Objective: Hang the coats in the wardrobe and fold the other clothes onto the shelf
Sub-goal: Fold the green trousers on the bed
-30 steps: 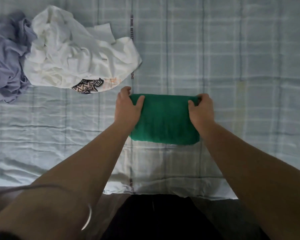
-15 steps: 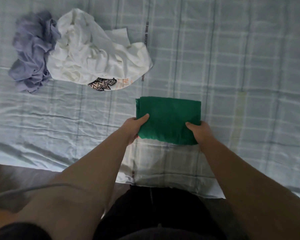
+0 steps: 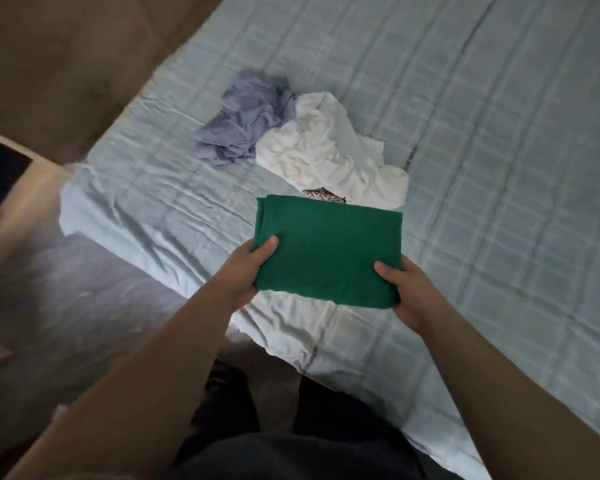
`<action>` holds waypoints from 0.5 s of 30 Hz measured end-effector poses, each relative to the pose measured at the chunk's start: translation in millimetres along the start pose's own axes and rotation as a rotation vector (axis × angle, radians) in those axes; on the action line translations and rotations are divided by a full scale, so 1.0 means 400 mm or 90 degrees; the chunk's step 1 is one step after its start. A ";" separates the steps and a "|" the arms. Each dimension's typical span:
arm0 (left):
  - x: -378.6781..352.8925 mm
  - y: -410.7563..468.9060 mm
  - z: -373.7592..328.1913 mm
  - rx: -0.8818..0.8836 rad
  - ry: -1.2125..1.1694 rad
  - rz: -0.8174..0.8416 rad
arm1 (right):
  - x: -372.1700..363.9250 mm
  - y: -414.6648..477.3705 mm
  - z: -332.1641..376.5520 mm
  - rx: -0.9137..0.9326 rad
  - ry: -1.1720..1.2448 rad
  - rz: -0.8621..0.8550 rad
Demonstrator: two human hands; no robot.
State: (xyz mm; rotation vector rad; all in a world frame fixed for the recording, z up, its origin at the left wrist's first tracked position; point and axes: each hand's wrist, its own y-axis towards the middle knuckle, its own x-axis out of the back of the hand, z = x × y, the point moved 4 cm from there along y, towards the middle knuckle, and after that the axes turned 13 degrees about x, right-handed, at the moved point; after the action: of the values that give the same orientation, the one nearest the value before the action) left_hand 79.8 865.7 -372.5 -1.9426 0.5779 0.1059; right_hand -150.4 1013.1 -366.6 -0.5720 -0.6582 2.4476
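Observation:
A folded green garment (image 3: 329, 247) is held up above the near edge of the bed. My left hand (image 3: 246, 271) grips its near left corner, thumb on top and fingers underneath. My right hand (image 3: 409, 292) grips its near right corner the same way. Behind it on the bed lie a crumpled white garment (image 3: 326, 150) with a dark print at its hem and a crumpled lavender garment (image 3: 246, 119) to its left.
The bed (image 3: 499, 133) has a pale blue checked cover and fills the right and far side. Brown floor (image 3: 49, 64) lies to the left. A dark opening with a light wooden edge (image 3: 18, 188) shows at the far left. My dark trousers are below.
Both hands slid from the green garment's far corners to its near edge and lifted it off the bed. The view has swung left, showing the bed's corner and the floor.

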 end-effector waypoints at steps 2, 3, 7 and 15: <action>0.135 -0.123 -0.048 -0.045 -0.040 -0.021 | -0.175 -0.022 0.036 -0.007 -0.022 0.075; 0.208 -0.188 -0.070 -0.069 -0.056 -0.025 | -0.270 -0.035 0.050 -0.006 -0.036 0.112; 0.519 -0.492 -0.141 -0.156 -0.121 -0.034 | -0.684 -0.106 0.066 0.018 -0.083 0.231; 1.141 -1.037 -0.125 -0.361 -0.313 -0.148 | -1.534 -0.288 -0.085 0.017 -0.126 0.481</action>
State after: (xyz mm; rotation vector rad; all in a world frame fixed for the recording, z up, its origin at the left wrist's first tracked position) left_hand 654.4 798.4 -153.1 -2.3951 -0.0194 0.6361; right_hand 381.2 746.7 -173.5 -0.6571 -0.5446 3.2444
